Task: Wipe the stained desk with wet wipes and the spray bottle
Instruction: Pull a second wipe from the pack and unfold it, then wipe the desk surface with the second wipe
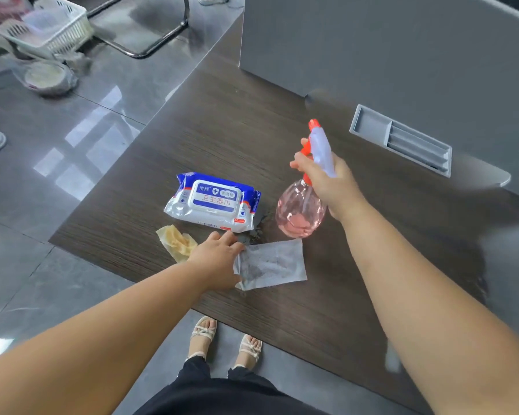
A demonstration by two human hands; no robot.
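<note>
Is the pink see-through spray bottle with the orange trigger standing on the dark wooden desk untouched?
No, the right hand grips the spray bottle around its orange neck.

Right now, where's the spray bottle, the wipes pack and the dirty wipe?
spray bottle (300,211), head view, its pink round belly
wipes pack (213,202), head view, its white lid
dirty wipe (276,262), head view, its grey smudged middle

around spread wipe (270,263): pack of wipes (212,202) at 11 o'clock, spray bottle (300,211) at 1, crumpled yellow wipe (177,241) at 9, partition (372,40) at 12; open desk (282,324) from 3 to 6.
</note>
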